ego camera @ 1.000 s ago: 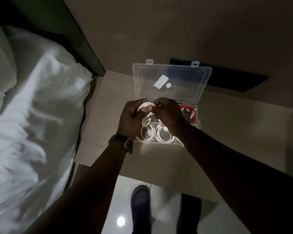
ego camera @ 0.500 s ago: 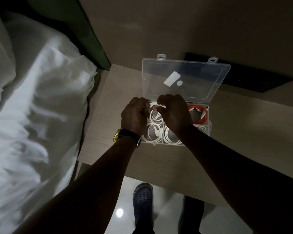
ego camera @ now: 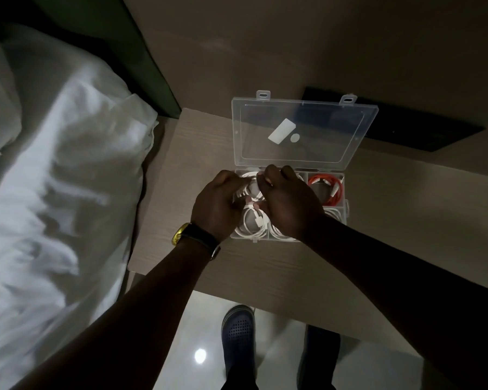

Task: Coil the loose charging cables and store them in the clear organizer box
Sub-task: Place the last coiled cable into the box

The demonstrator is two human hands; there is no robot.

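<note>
My left hand (ego camera: 217,204) and right hand (ego camera: 288,201) both pinch a coiled white cable (ego camera: 250,190), pressing it down into the far-left compartment of the clear box (ego camera: 346,205). The near-left compartment holds another white coil (ego camera: 252,223) with its plug showing, and a red cable (ego camera: 328,190) lies coiled in the far-right one (more white cable shows under my right wrist). The lid (ego camera: 304,130) stands open, leaning toward the wall (ego camera: 321,46). The box sits on a pale wooden table (ego camera: 265,266), with a bed in white sheets (ego camera: 54,192) just left of it. A watch (ego camera: 193,237) sits on my left wrist. Below, glossy floor (ego camera: 200,356) and my shoe (ego camera: 237,327).
</note>
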